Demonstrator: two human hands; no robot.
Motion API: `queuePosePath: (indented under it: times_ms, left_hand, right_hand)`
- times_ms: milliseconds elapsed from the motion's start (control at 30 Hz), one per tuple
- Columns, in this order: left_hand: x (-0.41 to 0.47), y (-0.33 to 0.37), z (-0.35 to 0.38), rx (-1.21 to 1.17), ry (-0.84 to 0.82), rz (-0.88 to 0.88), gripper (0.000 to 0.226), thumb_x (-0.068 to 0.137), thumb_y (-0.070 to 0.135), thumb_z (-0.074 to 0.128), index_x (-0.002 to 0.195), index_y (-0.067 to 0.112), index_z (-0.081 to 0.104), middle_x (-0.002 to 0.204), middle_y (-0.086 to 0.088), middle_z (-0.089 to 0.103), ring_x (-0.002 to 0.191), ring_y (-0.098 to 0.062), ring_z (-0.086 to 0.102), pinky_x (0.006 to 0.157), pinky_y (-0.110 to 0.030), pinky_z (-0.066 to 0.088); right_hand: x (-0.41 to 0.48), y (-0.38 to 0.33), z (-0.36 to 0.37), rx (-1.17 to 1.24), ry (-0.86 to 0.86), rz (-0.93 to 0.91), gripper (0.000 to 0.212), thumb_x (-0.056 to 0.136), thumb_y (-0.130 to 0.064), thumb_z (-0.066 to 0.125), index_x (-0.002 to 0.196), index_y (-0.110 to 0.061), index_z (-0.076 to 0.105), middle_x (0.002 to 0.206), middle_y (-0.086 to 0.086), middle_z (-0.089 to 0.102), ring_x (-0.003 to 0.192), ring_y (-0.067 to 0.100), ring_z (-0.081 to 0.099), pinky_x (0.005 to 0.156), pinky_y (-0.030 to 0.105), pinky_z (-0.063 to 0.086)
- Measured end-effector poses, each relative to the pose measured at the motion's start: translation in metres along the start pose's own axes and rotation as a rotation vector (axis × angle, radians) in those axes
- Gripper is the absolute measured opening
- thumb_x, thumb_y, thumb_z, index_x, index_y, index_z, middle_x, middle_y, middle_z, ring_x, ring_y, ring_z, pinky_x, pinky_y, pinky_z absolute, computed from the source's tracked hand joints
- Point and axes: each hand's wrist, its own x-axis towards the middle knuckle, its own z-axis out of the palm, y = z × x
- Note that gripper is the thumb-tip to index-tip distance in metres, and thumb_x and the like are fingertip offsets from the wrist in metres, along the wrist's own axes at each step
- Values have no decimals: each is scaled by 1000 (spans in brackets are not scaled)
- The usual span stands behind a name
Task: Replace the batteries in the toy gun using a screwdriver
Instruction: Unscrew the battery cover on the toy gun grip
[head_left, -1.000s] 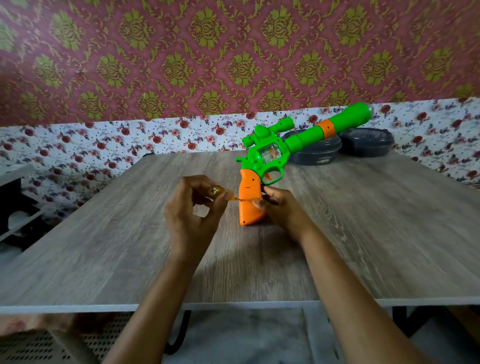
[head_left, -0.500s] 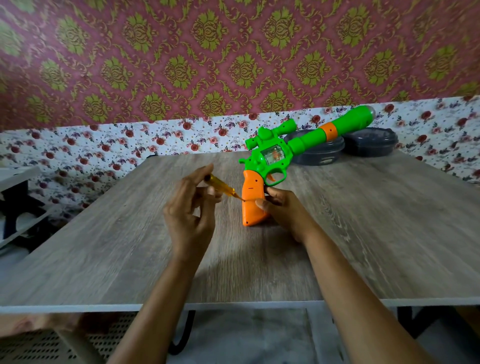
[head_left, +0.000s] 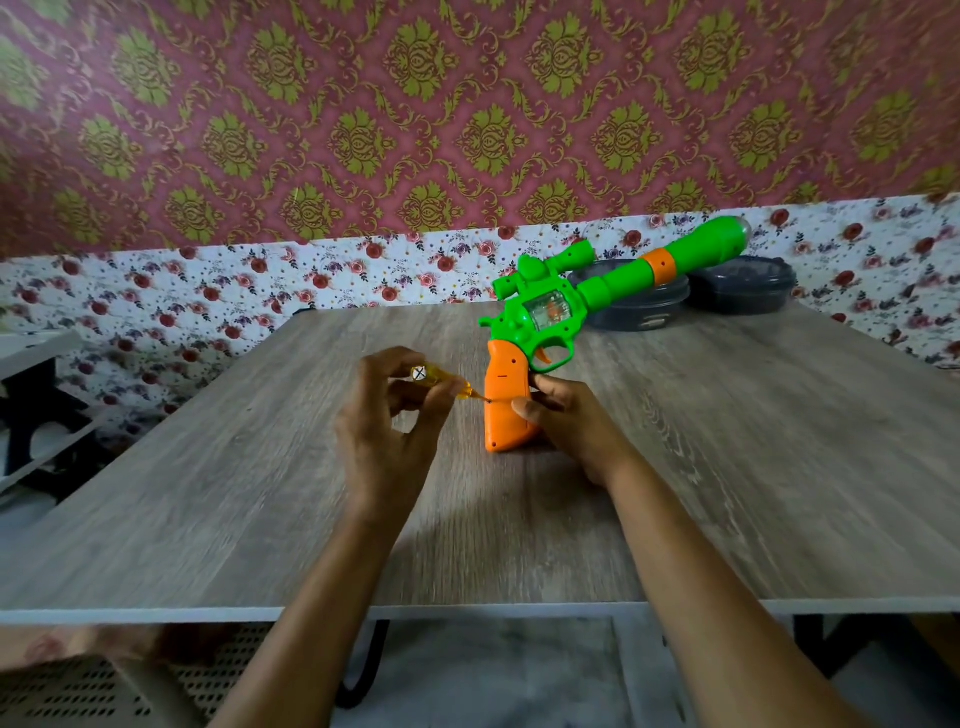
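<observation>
1. The toy gun (head_left: 524, 322) is stood on the counter (head_left: 260, 493) on the butt of its orange grip (head_left: 506, 410), ahead of the person and a little right of centre. The grip is nearly upright. The green barrel rises up and to the right, away toward the far wall.
2. The right hand (head_left: 571, 431) is wrapped round the grip from its right side, with the thumb laid on the near face. The gun is judged to be steadied by this hold alone.
3. The left hand (head_left: 387, 441) is placed just left of the grip, its fingers pinched on the yellow handle of the screwdriver (head_left: 441, 382).
4. Key relation: the screwdriver's long axis runs left to right and slightly downward, roughly crosswise to the upright grip. Its tip is brought against the grip's left face about halfway up. Whether the tip is seated in a screw head cannot be told (too small to resolve).
5. Judgement: the step in hand is taken to be working the cover screw. No cover is seen off and no batteries are seen, so the task is placed early.
6. Two dark containers (head_left: 639, 306) are noted at the counter's far edge, behind the barrel.
</observation>
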Motion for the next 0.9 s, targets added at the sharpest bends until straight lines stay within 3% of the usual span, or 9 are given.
queuePosePath:
  times_ms: [133,200,300,400,500,600,700,800,900]
  left_hand:
    - [0,0,1,14,-58,45,31,83,27,65,109,30,48,100,-7,64,77,-5,69,66,-15,52]
    - [-1,3,1,-33,-80,40,29,87,24,61,113,24,48,110,3,61,80,-7,70,68,-29,59]
    - [-1,3,1,-42,-66,50,23,92,30,57,111,25,47,110,20,63,79,-8,71,65,-36,60]
    - [0,2,1,11,-34,67,26,88,24,62,107,20,46,99,16,64,71,-3,69,59,-27,56]
    - [0,2,0,123,-39,123,26,82,25,67,100,20,50,87,18,57,69,2,61,59,-16,49]
    - [2,0,-2,113,-11,124,26,77,28,72,86,20,49,84,3,56,65,-5,54,57,-17,47]
    - [2,1,0,83,-23,98,29,76,28,73,82,29,45,82,4,57,59,-7,54,51,-25,48]
    - [1,5,1,22,-50,36,32,76,29,71,88,36,43,77,14,58,54,-10,57,46,-31,48]
    - [3,4,0,9,-62,7,27,80,28,68,100,34,50,82,12,61,61,-13,65,50,-29,54]
  right_hand:
    - [2,0,0,-6,-1,15,27,90,-5,52,115,-10,60,116,16,65,100,16,58,93,33,46]
    - [3,-1,1,-14,5,26,29,90,-3,52,118,-6,59,117,17,63,100,15,57,88,27,46]
    - [3,-1,2,-14,8,27,30,90,-2,52,119,-4,58,117,17,63,101,15,56,85,21,46]
    - [2,-1,2,-15,2,17,29,90,-2,51,118,-4,59,113,13,64,100,14,57,83,17,47]
    - [2,-2,2,-20,2,11,28,90,-2,52,117,-5,59,114,16,64,99,16,57,91,29,47]
    - [2,-1,1,-7,-8,8,26,90,-3,52,114,-10,59,110,14,65,98,16,58,93,35,47]
    - [2,-1,1,6,-18,2,24,90,-3,52,112,-13,59,106,9,64,97,16,59,87,28,49]
    - [3,-1,2,-7,-13,3,27,90,-2,51,116,-8,58,107,7,62,97,14,57,79,15,48]
    - [3,-1,2,13,-15,5,26,90,-2,52,114,-11,58,109,10,64,97,14,57,85,22,48]
